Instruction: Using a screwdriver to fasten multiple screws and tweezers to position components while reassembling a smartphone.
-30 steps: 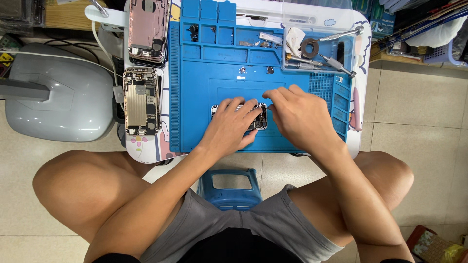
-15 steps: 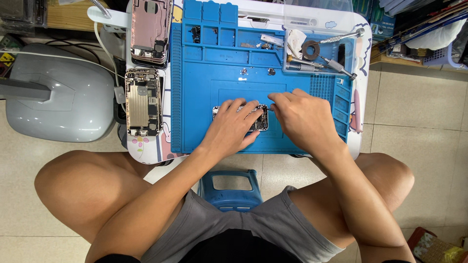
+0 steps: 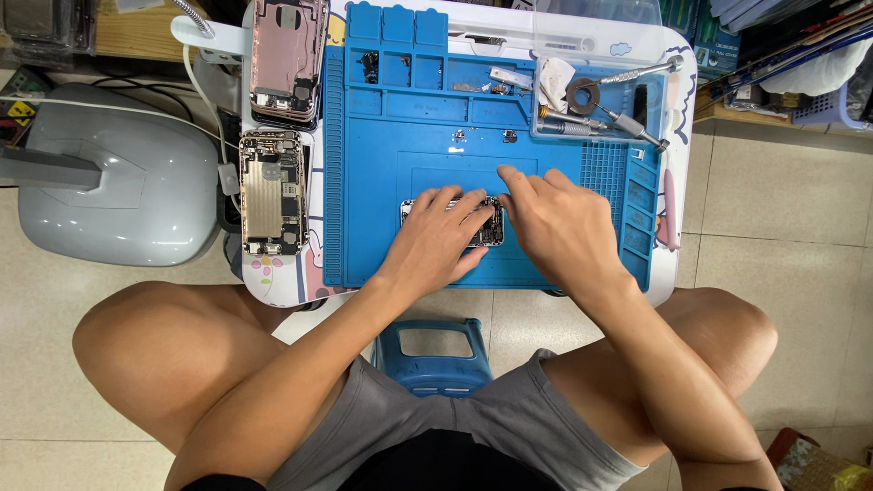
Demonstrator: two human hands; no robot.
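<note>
An opened phone is pinned flat at the centre of the frame on a blue work mat, the left hand spread over it with fingers extended. The right hand is laid just beside it, fingers loosely curled at the phone's right edge; whether anything is pinched there cannot be told. Two more opened phones, a gold one and a pink one, are seen at upper left, screwdrivers in a tray at upper right.
</note>
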